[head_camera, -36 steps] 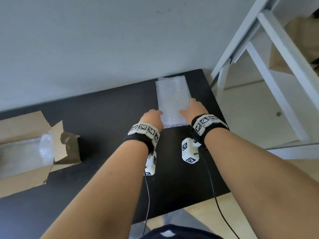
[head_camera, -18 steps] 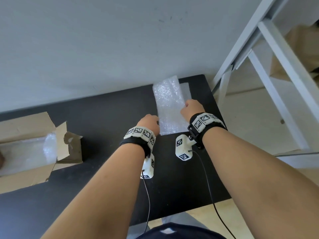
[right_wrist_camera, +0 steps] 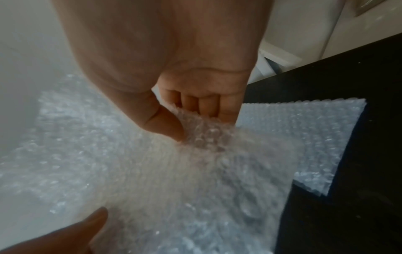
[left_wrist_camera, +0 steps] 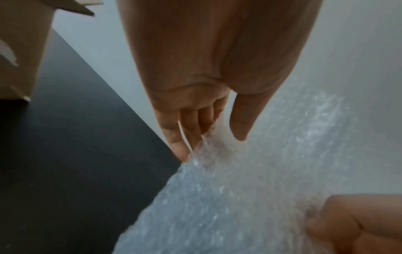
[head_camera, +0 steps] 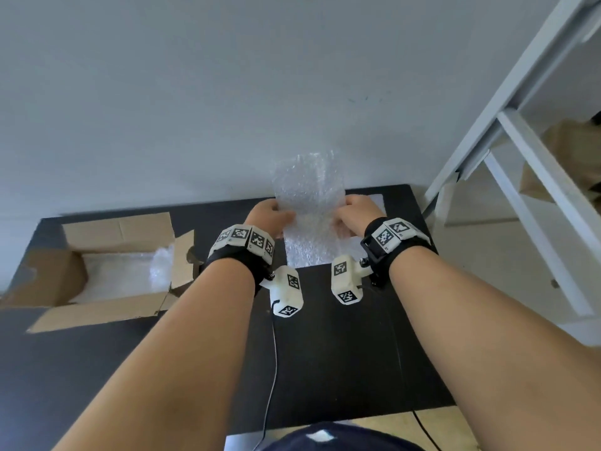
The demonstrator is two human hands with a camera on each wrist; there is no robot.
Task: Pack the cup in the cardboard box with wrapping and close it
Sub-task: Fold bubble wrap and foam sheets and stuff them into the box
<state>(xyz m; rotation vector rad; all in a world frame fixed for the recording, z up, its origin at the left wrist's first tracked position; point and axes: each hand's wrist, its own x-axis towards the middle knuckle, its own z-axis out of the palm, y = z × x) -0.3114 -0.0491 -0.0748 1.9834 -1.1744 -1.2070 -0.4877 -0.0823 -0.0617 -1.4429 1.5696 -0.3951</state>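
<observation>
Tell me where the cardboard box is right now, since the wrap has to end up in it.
In the head view the cardboard box sits open at the left of the black table, left of the left hand, apart from the bubble wrap sheet.

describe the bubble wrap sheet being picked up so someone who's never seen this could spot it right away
On the black table, look at the far edge by the wall, right of the open cardboard box. The bubble wrap sheet is held between the left hand and the right hand, its top raised against the wall. The other sheets lie flat beneath.
</observation>
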